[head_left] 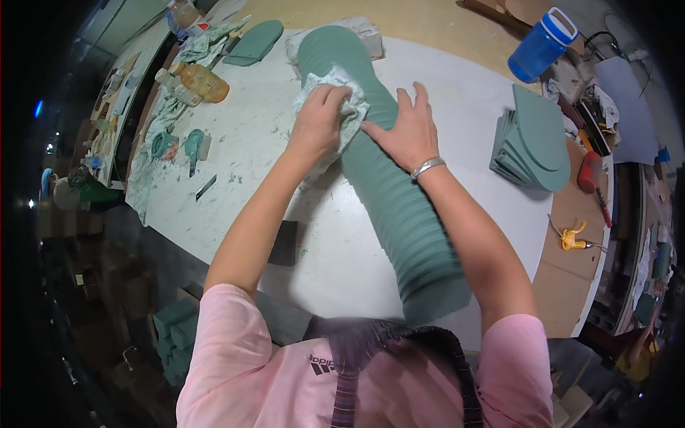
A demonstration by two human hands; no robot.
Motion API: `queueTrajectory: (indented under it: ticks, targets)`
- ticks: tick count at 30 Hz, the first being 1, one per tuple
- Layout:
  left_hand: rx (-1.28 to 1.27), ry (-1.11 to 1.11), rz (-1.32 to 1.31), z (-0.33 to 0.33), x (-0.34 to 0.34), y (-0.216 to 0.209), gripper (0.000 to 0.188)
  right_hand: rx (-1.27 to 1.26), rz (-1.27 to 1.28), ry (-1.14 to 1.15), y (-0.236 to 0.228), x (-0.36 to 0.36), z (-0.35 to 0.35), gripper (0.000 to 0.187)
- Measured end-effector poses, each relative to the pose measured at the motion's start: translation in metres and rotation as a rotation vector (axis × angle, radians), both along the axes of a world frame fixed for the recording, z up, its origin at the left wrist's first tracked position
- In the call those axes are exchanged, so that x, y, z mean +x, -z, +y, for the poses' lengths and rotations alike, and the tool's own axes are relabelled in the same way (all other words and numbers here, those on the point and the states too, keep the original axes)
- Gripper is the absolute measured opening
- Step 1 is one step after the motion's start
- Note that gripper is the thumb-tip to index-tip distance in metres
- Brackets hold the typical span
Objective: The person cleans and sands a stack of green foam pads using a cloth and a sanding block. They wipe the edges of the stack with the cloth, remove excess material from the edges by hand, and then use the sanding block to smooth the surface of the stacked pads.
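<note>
A long row of green rounded panels, packed edge to edge, lies across the white table from its near edge to its far side. My left hand is closed on a crumpled white cloth and presses it onto the top of the row. My right hand lies flat on the row just beside the cloth, fingers spread, with a metal bracelet at the wrist.
A smaller stack of green panels sits at the right. A blue jug stands far right, an amber bottle and rags far left. A dark block lies near the left forearm. A yellow clamp and a red-handled tool lie on the brown board.
</note>
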State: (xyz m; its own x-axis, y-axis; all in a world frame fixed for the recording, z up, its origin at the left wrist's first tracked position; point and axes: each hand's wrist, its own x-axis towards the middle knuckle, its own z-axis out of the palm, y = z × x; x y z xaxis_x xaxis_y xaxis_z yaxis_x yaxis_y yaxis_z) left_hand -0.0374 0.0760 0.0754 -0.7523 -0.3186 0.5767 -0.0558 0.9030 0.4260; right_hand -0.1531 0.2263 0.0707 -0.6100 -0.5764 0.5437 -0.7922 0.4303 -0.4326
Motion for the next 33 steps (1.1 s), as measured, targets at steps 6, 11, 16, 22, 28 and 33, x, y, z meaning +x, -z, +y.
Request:
queueTrajectory:
  ticks: [6, 11, 16, 22, 28, 33]
  targets:
    - [-0.018, 0.073, 0.044, 0.005, -0.043, -0.004, 0.034, 0.337, -0.457, -0.153, -0.006, -0.007, -0.004, 0.079]
    - [0.117, -0.129, 0.055, 0.005, 0.001, 0.023, 0.027, 0.376, -0.520, -0.160, -0.007, -0.015, -0.001, 0.081]
    - [0.058, -0.066, 0.045, 0.002, -0.035, 0.003, 0.021, 0.409, -0.504, -0.176, -0.008, -0.014, -0.005, 0.081]
    - [0.175, -0.136, 0.084, 0.003, 0.006, 0.020, 0.019, 0.391, -0.560, -0.174, -0.013, -0.011, -0.005, 0.080]
    - [0.295, -0.486, 0.248, -0.032, 0.062, 0.020, 0.024, 0.403, -0.586, -0.151, -0.017, -0.013, -0.001, 0.080]
    - [0.053, -0.157, 0.238, -0.062, -0.038, -0.027, 0.020, 0.339, -0.561, -0.180, -0.016, -0.006, -0.006, 0.075]
